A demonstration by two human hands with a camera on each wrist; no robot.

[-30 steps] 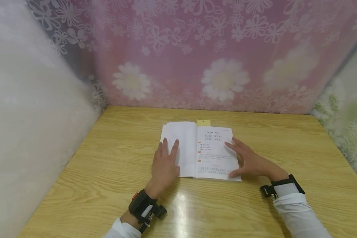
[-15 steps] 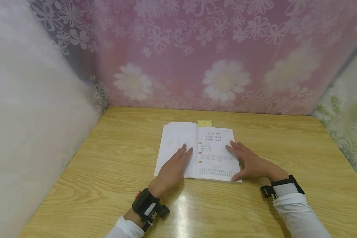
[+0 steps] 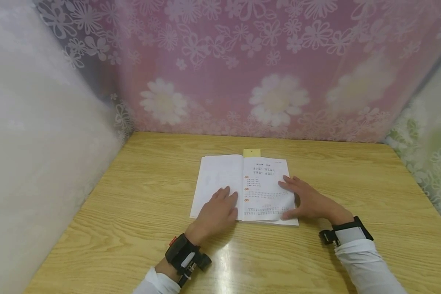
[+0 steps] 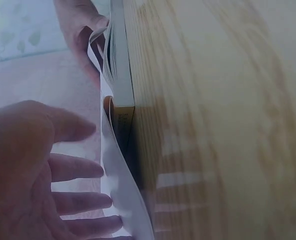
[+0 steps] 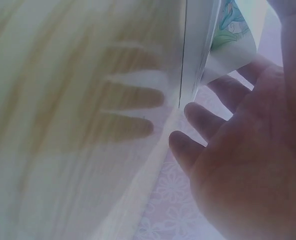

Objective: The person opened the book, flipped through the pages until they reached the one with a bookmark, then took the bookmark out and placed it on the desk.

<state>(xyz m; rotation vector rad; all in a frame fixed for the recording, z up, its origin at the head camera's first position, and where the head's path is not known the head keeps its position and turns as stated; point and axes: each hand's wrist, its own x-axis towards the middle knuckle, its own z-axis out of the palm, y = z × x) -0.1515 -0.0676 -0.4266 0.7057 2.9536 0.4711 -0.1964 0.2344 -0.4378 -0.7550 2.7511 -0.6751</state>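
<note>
An open book [image 3: 264,196] lies on the table, its right page printed and its left page nearly blank. My left hand [image 3: 214,210] rests on the lower left page near the spine; its fingers look straight in the left wrist view. At the right edge, my right hand [image 3: 308,200] holds the top right page, thumb near the bottom corner and fingers farther up. That page bows up off the stack in the left wrist view. On its underside a coloured picture [image 5: 233,25] shows in the right wrist view.
A yellow tab [image 3: 251,152] sticks out beyond the book's far edge. The wooden table [image 3: 150,183] ends at a pink flowered curtain [image 3: 220,81] at the back. A pale sheet [image 3: 40,143] hangs along the left side.
My left hand has slid right across the left page toward the spine. The right page's lower corner has lifted, showing the page beneath. My right hand stays nearly in place.
</note>
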